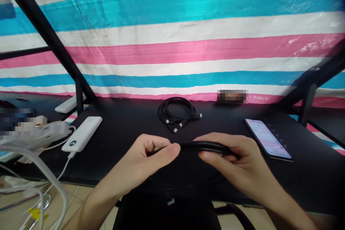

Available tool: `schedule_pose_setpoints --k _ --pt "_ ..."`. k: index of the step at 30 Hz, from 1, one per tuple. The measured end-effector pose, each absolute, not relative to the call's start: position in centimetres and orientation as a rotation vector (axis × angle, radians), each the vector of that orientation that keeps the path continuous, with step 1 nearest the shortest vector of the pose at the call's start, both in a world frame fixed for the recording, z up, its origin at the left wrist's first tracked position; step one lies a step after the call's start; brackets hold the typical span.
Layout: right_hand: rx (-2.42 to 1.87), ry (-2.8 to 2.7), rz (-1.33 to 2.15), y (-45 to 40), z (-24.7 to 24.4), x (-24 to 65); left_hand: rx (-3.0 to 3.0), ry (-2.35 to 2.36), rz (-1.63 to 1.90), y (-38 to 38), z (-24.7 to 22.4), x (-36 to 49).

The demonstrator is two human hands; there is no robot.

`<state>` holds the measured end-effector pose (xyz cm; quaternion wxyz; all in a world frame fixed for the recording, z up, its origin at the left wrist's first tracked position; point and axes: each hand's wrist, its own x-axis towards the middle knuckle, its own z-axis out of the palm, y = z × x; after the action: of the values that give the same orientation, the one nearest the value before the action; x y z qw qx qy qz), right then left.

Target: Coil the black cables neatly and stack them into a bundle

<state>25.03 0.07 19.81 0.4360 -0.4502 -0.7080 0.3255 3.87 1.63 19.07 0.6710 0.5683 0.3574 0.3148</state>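
Between my two hands runs a coiled black cable (198, 146), held over the front part of the black table. My left hand (153, 158) grips the coil's left side, with the thumb laid along it. On the right side, the fingers and thumb of my right hand (237, 158) are closed round the same coil. The lower loop hangs dark below my hands and is hard to make out, with a small pale connector (170, 201) beneath. Farther back lies a second coiled black cable (176, 109) with several pale-tipped connectors.
A white power bank (82, 133) with a white cord lies at left, near a cluster of white chargers and cords. A phone (268, 139) with a lit screen rests at right. Black metal bars (60, 52) rise at both sides before a striped sheet (175, 50).
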Motion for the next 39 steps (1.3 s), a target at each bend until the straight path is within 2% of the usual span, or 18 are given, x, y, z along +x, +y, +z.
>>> schedule_pose_setpoints --k 8,17,23,28,31,35,39 --pt "-1.133 -1.620 0.771 -0.4 19.9 25.8 1.231 0.850 0.841 1.8 18.8 4.1" --pt "-1.048 -1.337 0.797 0.7 17.4 26.5 1.242 0.844 0.941 2.1 18.2 4.0" --pt "-0.978 -1.119 0.858 2.1 16.7 25.8 1.028 0.849 1.192 2.8 17.1 5.6" --pt "-1.034 -1.310 1.119 3.0 16.8 26.3 0.810 0.905 1.319 3.9 17.0 5.5" --pt "-1.038 -1.408 1.149 3.5 16.7 26.6 0.682 0.912 1.388 4.3 16.7 5.5" --pt "-0.962 -1.153 1.232 4.0 16.3 26.3 0.594 0.860 1.398 4.4 15.6 6.6" --pt "-0.883 -0.829 1.370 4.2 16.4 26.4 0.688 0.788 1.257 4.4 14.8 7.2"
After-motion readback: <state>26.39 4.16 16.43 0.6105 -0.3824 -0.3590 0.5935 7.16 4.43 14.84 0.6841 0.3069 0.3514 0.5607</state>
